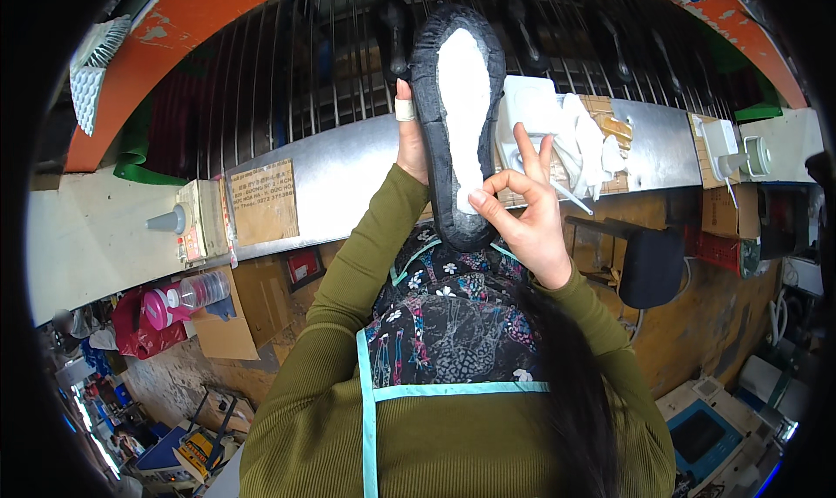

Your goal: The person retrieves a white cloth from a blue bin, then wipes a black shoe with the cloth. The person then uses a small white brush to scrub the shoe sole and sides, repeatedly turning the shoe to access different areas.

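Observation:
A black shoe (427, 97) is held up in front of me, its underside facing me and its heel end toward my body. Along the middle of that underside lies a white sole-shaped filler piece (464, 89). My left hand (413, 145) grips the shoe from its left side, with a white wrap around the thumb; its other fingers are hidden behind the shoe. At the heel, my right hand (535, 224) pinches the lower end of the white piece between thumb and forefinger, the remaining fingers spread upward.
Beyond a metal ledge (335, 163), more black shoes (524, 32) sit on a rack of metal bars (287, 71). A white container (527, 106) and white cloth (579, 141) lie right of the held shoe. Cardboard (261, 202) lies at left; a dark stool (651, 267) stands lower right.

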Tool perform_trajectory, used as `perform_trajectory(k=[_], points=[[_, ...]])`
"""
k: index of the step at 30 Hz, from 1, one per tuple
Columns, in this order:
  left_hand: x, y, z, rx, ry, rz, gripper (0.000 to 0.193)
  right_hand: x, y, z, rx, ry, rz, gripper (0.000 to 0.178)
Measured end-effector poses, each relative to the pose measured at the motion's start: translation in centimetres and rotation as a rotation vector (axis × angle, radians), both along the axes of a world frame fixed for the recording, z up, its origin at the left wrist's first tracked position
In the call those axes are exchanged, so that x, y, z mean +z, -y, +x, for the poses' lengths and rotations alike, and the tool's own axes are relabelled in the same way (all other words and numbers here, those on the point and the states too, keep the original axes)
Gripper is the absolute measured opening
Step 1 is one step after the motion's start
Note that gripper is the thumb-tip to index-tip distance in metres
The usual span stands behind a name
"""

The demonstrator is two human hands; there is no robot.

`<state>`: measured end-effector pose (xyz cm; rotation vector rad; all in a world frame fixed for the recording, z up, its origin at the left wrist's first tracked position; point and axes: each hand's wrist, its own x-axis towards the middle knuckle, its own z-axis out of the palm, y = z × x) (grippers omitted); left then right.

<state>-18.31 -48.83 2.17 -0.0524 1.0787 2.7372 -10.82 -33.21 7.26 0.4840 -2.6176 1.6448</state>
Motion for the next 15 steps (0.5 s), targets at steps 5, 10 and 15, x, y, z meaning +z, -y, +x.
perform_trajectory(k=[5,10,15], points=[[-0.2,0.1,0.2,-0.022,0.008,-0.008,0.095,-0.7,0.2,0.2,-0.014,-0.009,-0.050,0.020],[0.3,-0.1,0.5,-0.015,0.015,-0.036,0.092,-0.3,0.5,0.0,-0.077,-0.015,-0.247,0.030],[0.0,-0.2,0.6,-0.050,-0.027,-0.020,0.099,1.5,0.3,-1.9,-0.018,-0.349,0.148,0.035]])
